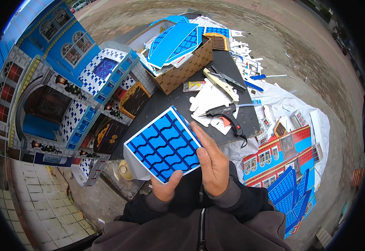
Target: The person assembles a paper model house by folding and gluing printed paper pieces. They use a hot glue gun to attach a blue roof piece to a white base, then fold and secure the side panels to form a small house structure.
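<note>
In front of my chest I hold a folded card roof piece (165, 144), printed with a blue tile pattern and edged in white. A pale, unprinted side of it shows on the left. My left hand (165, 190) grips it from below, with the thumb at the lower edge and the fingers hidden behind. My right hand (211, 161) lies along the right side, its fingers straight and together against the card. Just beyond, a black hot glue gun (226, 115) rests on white card offcuts (207, 102) on the dark table (157, 111).
A large printed card castle model (69, 79) stands on the left. Behind the table's middle is a brown patterned box (186, 67) full of blue card pieces. A cream-handled tool (220, 83) lies near the glue gun. Printed card sheets (278, 154) and scraps cover the ground at right.
</note>
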Motion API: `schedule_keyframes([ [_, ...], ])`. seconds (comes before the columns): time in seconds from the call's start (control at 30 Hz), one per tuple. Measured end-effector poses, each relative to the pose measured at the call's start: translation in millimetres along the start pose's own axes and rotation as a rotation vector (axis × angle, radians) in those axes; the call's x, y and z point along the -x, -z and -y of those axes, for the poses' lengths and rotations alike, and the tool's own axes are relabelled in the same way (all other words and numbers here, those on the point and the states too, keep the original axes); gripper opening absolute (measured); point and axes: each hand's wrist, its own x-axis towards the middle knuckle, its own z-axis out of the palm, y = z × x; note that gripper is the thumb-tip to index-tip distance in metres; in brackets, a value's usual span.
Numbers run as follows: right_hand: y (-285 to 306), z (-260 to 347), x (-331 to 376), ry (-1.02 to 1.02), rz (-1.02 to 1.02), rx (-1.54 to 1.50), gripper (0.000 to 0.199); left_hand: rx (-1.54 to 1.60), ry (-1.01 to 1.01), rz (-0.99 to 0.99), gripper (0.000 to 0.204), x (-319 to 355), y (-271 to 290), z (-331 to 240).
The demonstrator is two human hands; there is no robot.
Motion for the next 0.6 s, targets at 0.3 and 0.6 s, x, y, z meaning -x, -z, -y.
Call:
schedule_keyframes([
  [0.3,-9.4,-4.7,2.6,-0.004,-0.236,-0.079,0.022,-0.080,-0.059,0.018,0.068,2.9,-4.7,-0.1],
  [0.6,-2.3,-9.1,-6.6,0.086,-0.251,-0.047,0.013,-0.081,-0.056,0.067,0.065,4.4,-5.4,-1.5],
])
